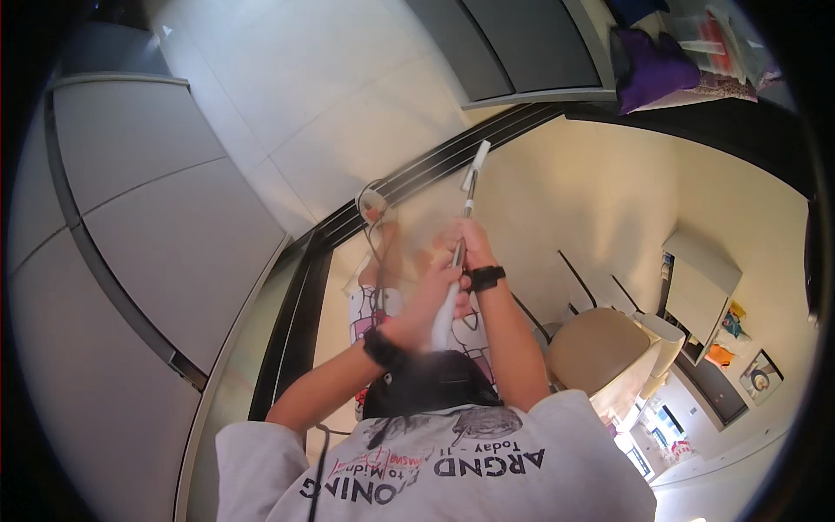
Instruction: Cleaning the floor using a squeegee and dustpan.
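Note:
My left hand (pixel 430 297) is closed round the lower part of a pole (pixel 460 253), close to its white grip, which points back towards my waist. Farther up the metal shaft, my right hand (pixel 471 240) also grips it. At the pole's far end a narrow white head (pixel 480 158) lies over the black sliding-door track (pixel 430 160); the tool's exact kind cannot be told. Both wrists wear black bands. A thin dark cable hangs near my leg and foot (pixel 373 207). Haze in the view blurs my fingers and the floor beside them.
Light cabinet doors (pixel 176 235) stand at the left, grey ones (pixel 522 46) at the top. A purple cloth item (pixel 655 68) and bags are at the upper right. A tan-seated chair (pixel 600 349) stands right of my arm, with a light cabinet (pixel 698 280) beyond.

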A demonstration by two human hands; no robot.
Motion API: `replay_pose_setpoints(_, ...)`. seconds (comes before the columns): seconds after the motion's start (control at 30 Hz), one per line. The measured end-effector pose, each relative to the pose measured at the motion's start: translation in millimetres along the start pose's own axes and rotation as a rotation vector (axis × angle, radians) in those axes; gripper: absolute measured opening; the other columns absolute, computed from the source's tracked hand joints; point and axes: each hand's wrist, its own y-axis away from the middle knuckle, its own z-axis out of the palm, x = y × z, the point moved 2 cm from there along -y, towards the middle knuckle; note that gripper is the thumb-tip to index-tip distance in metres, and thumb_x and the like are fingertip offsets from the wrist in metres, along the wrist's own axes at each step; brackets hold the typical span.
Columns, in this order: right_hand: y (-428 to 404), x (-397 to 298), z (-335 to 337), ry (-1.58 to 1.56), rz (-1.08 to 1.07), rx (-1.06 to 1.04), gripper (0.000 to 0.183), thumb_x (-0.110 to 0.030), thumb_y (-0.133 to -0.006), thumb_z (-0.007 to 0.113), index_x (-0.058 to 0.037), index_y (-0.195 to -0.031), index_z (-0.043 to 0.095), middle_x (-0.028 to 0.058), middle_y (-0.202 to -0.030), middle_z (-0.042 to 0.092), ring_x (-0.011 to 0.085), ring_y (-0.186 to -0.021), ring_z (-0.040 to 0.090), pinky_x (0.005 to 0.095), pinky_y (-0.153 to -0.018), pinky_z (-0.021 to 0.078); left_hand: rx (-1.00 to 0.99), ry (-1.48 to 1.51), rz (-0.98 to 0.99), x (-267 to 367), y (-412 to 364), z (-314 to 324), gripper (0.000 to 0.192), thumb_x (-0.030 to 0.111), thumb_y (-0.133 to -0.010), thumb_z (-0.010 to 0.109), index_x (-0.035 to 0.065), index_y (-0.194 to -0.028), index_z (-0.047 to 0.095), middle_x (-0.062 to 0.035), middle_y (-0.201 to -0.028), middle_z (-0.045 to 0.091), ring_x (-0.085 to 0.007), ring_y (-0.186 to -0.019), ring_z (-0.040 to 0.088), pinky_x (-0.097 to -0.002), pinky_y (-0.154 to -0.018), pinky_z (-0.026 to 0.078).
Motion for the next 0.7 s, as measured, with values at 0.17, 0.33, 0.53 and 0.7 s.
replay_pose_setpoints(0.17,-43,31,8,-0.266,0.48,0.503,0.02,-0.023,-0.088,0.054,-0.0114,-0.074,0.047,0.0,-0.062,0.045,0.0161,-0.05,0.044,0.0328,-0.046,0.0369,-0.144,0.05,-0.018,5,-70,-68,0.013,0.024,-0.098,0.053,0.0114,-0.101,0.055,0.0035,-0.074,0.051,-0.0071,-0.054,0.048,-0.0204,-0.043,0.039)
replay_pose_setpoints(0.33,-56,39,16,0.132,0.388,0.277,0.018,-0.027,-0.088,0.054,-0.0138,-0.076,0.05,-0.0008,-0.066,0.048,0.0151,-0.055,0.047,0.0324,-0.049,0.0386,-0.177,0.28,-0.038,22,-54,-68,0.008,0.017,-0.097,0.05,0.0096,-0.099,0.052,0.0025,-0.075,0.051,-0.0075,-0.054,0.048,-0.0206,-0.042,0.041)
replay_pose_setpoints(0.53,-32,-53,104,-0.423,0.459,0.076,0.023,-0.02,-0.09,0.056,-0.0154,-0.071,0.043,-0.0036,-0.063,0.045,0.0094,-0.052,0.042,0.0263,-0.046,0.0367,0.095,0.085,0.277,24,24,-21,0.022,0.003,-0.087,0.049,0.0136,-0.105,0.042,-0.0015,-0.076,0.046,-0.0103,-0.054,0.047,-0.0236,-0.044,0.04)
replay_pose_setpoints(0.7,-14,-33,51,-0.451,0.338,0.072,0.023,-0.014,-0.095,0.047,-0.0158,-0.072,0.044,-0.0063,-0.059,0.04,0.0055,-0.046,0.04,0.0211,-0.039,0.0312,0.04,0.096,0.198,-4,39,5,0.024,0.009,-0.09,0.052,0.0174,-0.11,0.042,-0.0011,-0.078,0.047,-0.009,-0.057,0.047,-0.0238,-0.047,0.041)
